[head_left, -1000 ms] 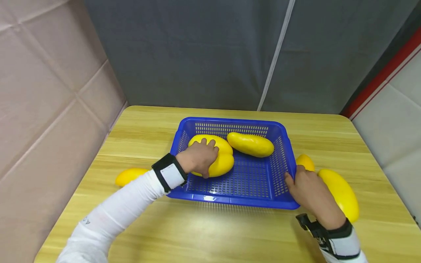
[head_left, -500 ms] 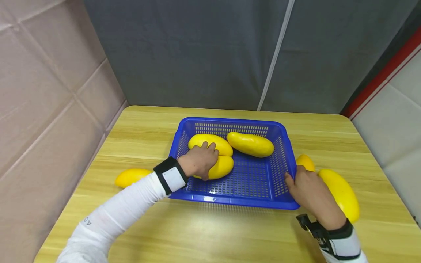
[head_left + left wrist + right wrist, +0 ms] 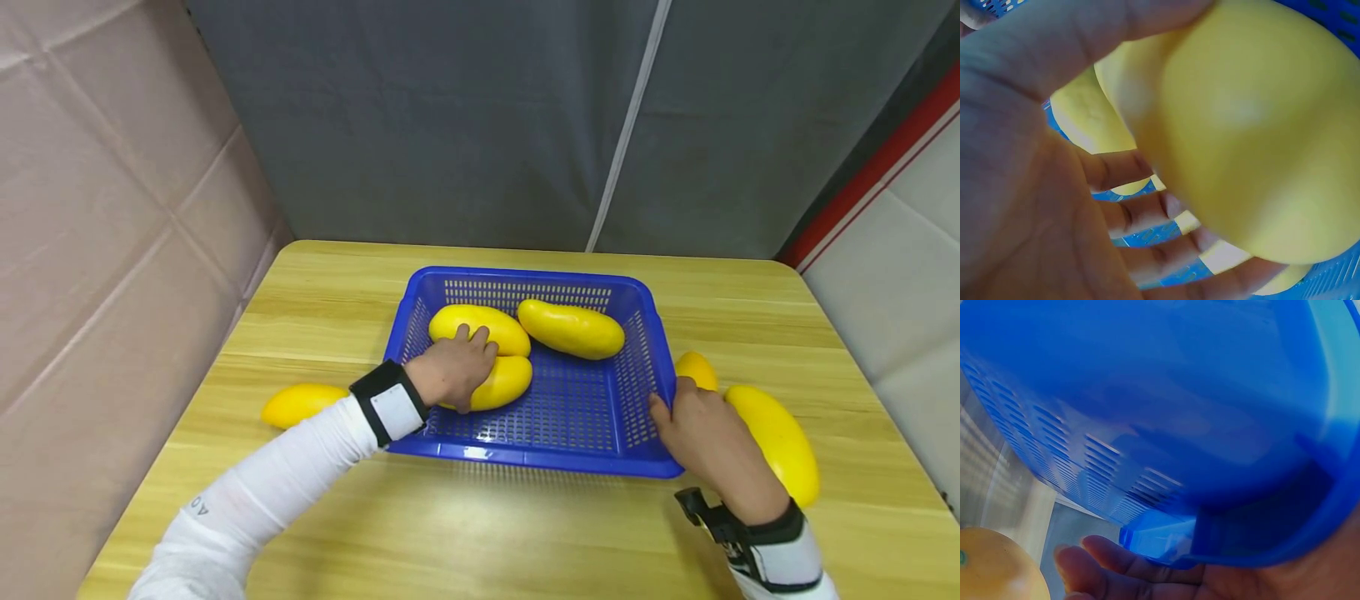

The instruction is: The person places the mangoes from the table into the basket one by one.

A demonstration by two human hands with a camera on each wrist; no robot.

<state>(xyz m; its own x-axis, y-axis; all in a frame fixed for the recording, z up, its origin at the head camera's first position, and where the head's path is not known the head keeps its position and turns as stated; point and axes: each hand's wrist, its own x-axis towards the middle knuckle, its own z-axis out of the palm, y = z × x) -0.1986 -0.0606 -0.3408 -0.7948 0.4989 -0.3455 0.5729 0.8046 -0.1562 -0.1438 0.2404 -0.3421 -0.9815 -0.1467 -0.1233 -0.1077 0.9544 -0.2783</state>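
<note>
A blue plastic basket (image 3: 525, 458) with slotted walls stands on the table and contains three long yellow mangoes. My left hand (image 3: 456, 367) grips the front-left mango (image 3: 506, 383), thumb on its near side and fingers over its far side. That mango (image 3: 1260, 137) fills much of the left wrist view. Right behind it lies the back-left mango (image 3: 483, 323), and the third mango (image 3: 573, 329) rests toward the back right. On the basket's right side, my right hand (image 3: 708, 429) holds the rim, with fingers under its outer edge in the right wrist view.
Outside the basket, a small yellow mango (image 3: 697, 369) and a larger one (image 3: 780, 446) lie by my right hand. Another mango (image 3: 300, 405) is at the left, partly behind my left sleeve (image 3: 247, 492). A grey curtain (image 3: 450, 125) hangs behind the wooden table (image 3: 480, 533).
The front-left mango has shifted slightly toward me with my left hand, and a clear line now separates it from the back-left one. My right hand and the basket have stayed put.
</note>
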